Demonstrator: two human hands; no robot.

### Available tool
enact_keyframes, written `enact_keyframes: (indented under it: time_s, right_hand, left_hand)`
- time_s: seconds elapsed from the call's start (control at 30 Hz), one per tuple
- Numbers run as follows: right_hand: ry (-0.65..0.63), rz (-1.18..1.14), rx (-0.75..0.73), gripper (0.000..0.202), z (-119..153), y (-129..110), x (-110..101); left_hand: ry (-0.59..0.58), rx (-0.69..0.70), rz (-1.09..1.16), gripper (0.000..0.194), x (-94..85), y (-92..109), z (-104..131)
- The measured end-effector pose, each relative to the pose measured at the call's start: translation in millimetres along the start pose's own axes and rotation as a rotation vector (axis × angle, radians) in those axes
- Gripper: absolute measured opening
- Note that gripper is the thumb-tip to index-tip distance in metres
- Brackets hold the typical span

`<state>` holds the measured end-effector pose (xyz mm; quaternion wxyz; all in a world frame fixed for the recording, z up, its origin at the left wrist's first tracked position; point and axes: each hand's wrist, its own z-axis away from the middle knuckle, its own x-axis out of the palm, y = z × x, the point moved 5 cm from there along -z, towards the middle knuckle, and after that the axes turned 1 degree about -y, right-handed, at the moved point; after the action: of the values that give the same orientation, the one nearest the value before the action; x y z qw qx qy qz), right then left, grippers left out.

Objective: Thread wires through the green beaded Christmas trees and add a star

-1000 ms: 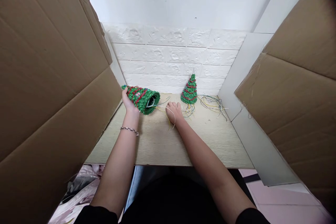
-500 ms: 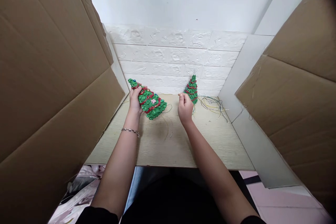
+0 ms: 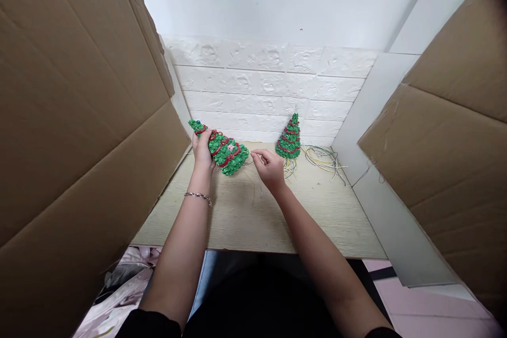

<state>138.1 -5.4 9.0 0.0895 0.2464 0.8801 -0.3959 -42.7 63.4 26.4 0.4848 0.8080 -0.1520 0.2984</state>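
Note:
My left hand (image 3: pixel 203 150) is wrapped round a green beaded Christmas tree (image 3: pixel 229 156) with red garlands and a small pink ornament. The tree is tilted, its tip to the upper left and its base to the right. Beside that base is my right hand (image 3: pixel 270 167), thumb and fingertips pinched on a thin wire (image 3: pixel 249 161) that comes from the tree's underside. Thin wire ends hang below the base. A second beaded tree (image 3: pixel 290 140) stands upright near the wall, behind my right hand, with loose wires (image 3: pixel 291 168) spread at its foot.
A loose coil of yellow and dark wires (image 3: pixel 322 157) lies at the right back of the wooden table (image 3: pixel 245 227). Large cardboard flaps rise at the left (image 3: pixel 87 116) and right (image 3: pixel 443 132). A white brick-patterned wall (image 3: pixel 253 82) closes off the back.
My right hand has moved left and down, from in front of the standing tree to the held tree's base. The standing tree shows more fully. My left hand's grip is much the same.

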Motion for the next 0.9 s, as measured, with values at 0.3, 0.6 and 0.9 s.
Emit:
enact_keyframes:
  time_s: [0.3, 0.6, 0.9]
  right_hand:
    - [0.012, -0.075, 0.045, 0.027, -0.4, -0.1, 1.7]
    - [0.132, -0.028, -0.056, 0.027, -1.4, 2.9, -0.9]
    - [0.065, -0.042, -0.048, 0.026, 0.1, -2.3, 1.0]
  left_hand:
    - [-0.011, -0.017, 0.001, 0.028, 2.3, 0.4, 2.6]
    - [-0.072, -0.075, -0.047, 0.032, 6.2, -2.2, 4.4]
    - [-0.045, -0.092, -0.022, 0.031, 5.8, -3.3, 4.6]
